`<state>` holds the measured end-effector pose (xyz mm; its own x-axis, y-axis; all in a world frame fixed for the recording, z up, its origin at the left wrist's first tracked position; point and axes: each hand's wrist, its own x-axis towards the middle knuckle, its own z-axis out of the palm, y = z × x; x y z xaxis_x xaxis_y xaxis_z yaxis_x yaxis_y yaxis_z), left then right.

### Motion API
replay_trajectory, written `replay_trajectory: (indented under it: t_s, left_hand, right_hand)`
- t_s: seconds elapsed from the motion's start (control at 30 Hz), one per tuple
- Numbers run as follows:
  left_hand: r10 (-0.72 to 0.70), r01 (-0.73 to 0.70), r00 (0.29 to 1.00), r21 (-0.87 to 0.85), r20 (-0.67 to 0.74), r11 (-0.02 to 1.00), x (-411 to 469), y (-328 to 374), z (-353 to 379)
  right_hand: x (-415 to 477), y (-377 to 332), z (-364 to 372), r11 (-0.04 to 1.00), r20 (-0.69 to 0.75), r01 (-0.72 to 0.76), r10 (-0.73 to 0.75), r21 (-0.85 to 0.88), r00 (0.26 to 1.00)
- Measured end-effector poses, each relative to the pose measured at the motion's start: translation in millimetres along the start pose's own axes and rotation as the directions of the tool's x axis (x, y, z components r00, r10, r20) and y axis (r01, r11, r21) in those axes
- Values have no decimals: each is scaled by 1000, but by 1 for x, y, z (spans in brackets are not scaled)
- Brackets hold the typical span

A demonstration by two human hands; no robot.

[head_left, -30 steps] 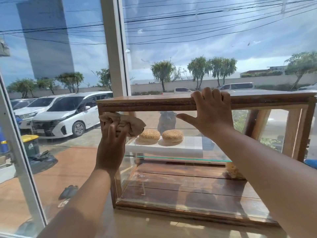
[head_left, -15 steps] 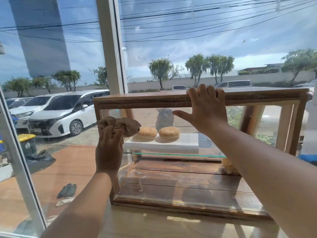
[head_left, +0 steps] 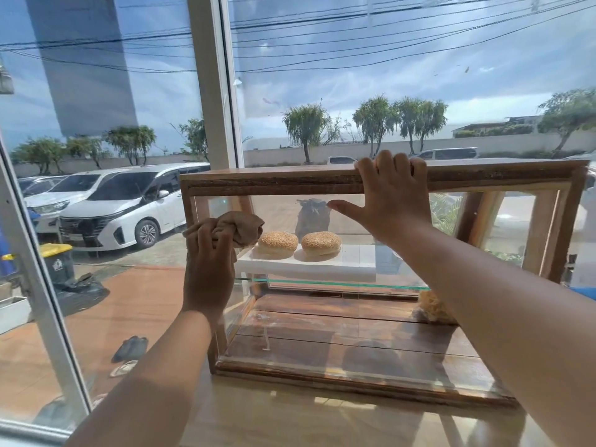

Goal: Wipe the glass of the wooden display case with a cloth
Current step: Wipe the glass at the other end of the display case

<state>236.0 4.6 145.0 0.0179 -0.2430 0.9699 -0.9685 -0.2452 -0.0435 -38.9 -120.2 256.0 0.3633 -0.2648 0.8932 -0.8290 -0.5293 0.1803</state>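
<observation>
1. The wooden display case (head_left: pixel 354 182) stands on a pale counter (head_left: pixel 290 421) directly before a window. Its far right end runs close to the picture's edge.
2. The cloth (head_left: pixel 240 225), brown and bunched, sits against the front glass (head_left: pixel 322 333) at the case's upper left corner.
3. The left hand (head_left: pixel 208 269) has its fingers curled round the cloth and holds it to the pane.
4. The right hand (head_left: pixel 392 201) lies on the case's top front rail. Its fingers are together over the edge and the thumb is stretched wide across the glass. The fingertips are hidden behind the rail.
5. Inside the case, two sesame buns (head_left: pixel 278 241) (head_left: pixel 321 242) sit side by side on a white slab (head_left: pixel 322 266), which rests on a glass shelf (head_left: pixel 322 283).
6. On the case floor at the right lies a yellowish item (head_left: pixel 430 304), half covered by the right forearm and not identifiable.
7. Outside, left of the case, is a white car (head_left: pixel 129 208) whose grille badge cannot be read.
8. Further left of the case is a bin with a yellow lid (head_left: pixel 58 259). It bears a white mark too small to read.
</observation>
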Motion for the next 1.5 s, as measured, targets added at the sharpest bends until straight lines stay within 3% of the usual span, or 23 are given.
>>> replay_trajectory:
  t_s: [0.13, 0.27, 0.53, 0.77, 0.97, 1.13, 1.3, 1.5]
  left_hand:
    - [-2, 2, 1000, -12, 29, 1000, 16, 1, -5]
    - [-109, 108, 994, -33, -21, 994, 39, 5, -9]
    - [-16, 19, 997, -43, 72, 999, -10, 0, -1]
    - [-32, 31, 999, -80, -5, 996, 23, 17, 0]
    - [91, -77, 989, -123, 113, 989, -50, 23, 5]
    - [166, -145, 970, -124, 176, 982, -37, 13, -2]
    - [134, -122, 983, -104, 122, 987, 19, 14, -7]
    - [112, -97, 983, -109, 148, 989, -48, 25, 8]
  right_hand:
    - [0, 0, 2, 1000, -12, 3, -3, 2, 1000]
    - [0, 1, 3, 1000, -28, 8, -8, 0, 1000]
    - [-1, 1, 3, 1000, -22, 6, -6, -2, 1000]
    - [-1, 1, 1, 1000, -6, 12, -12, -7, 1000]
    - [0, 2, 2, 1000, -21, 10, -10, -4, 1000]
    - [-1, 1, 3, 1000, -33, 11, -11, 4, 999]
    - [0, 1, 3, 1000, -30, 7, -6, 7, 1000]
    - [-1, 1, 2, 1000, -18, 8, -8, 25, 1000]
